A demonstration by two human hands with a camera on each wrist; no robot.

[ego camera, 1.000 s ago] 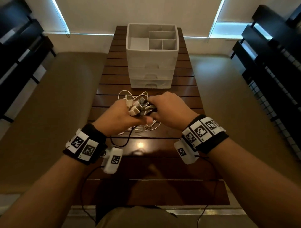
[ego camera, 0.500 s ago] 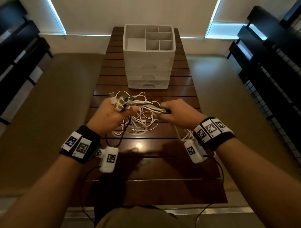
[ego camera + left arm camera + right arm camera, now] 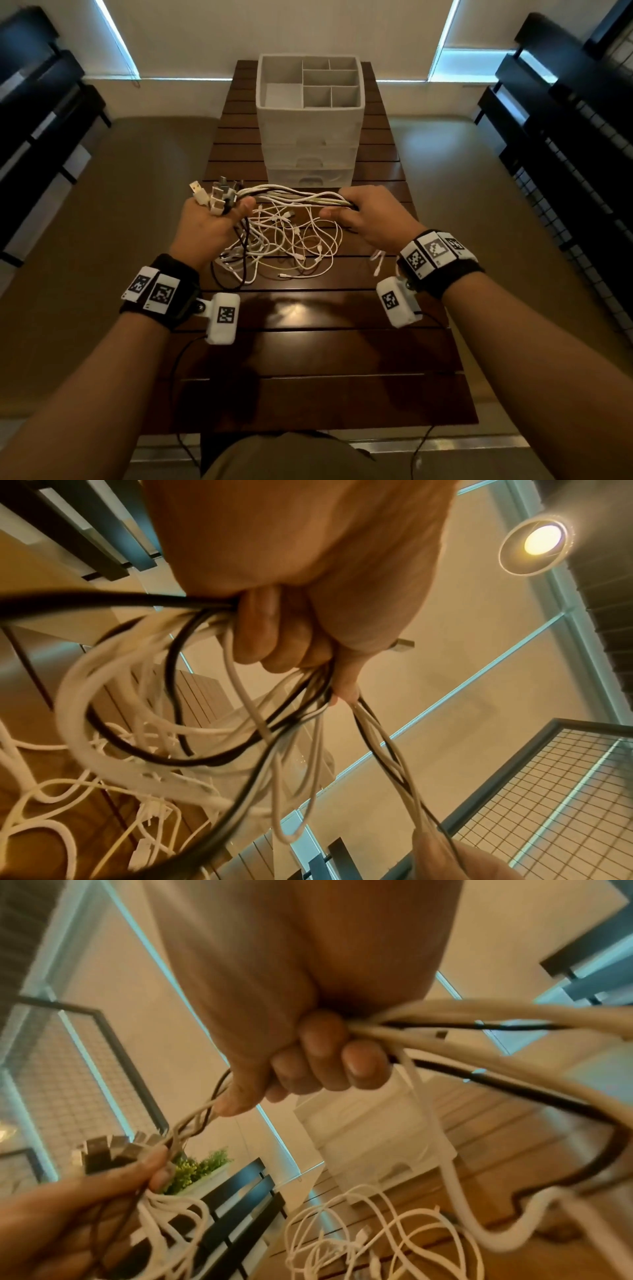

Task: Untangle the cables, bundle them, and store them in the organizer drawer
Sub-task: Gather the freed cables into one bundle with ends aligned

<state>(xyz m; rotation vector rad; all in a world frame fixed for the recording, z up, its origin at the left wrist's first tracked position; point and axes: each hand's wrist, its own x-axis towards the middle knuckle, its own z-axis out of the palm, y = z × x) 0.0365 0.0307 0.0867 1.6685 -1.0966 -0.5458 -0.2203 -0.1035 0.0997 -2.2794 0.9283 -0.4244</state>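
Gripping the plug ends in a fist, the left hand holds the cables up above the middle of the table, while the right hand has its fingers curled around the same strands further along, so a short run of white and dark cords is stretched between the two hands. Everything past that hangs down and lies in a loose tangle of loops on the slats below. These cords look light, limp and smooth, so they will likely slip through a loose hold and snag wherever loops cross; the stiff connectors are the surest place to hold, with the other hand sliding along the strands to comb them straight. Thin plugs could catch in the slat gaps. At the table's far edge stands the white organizer, its drawers closed.
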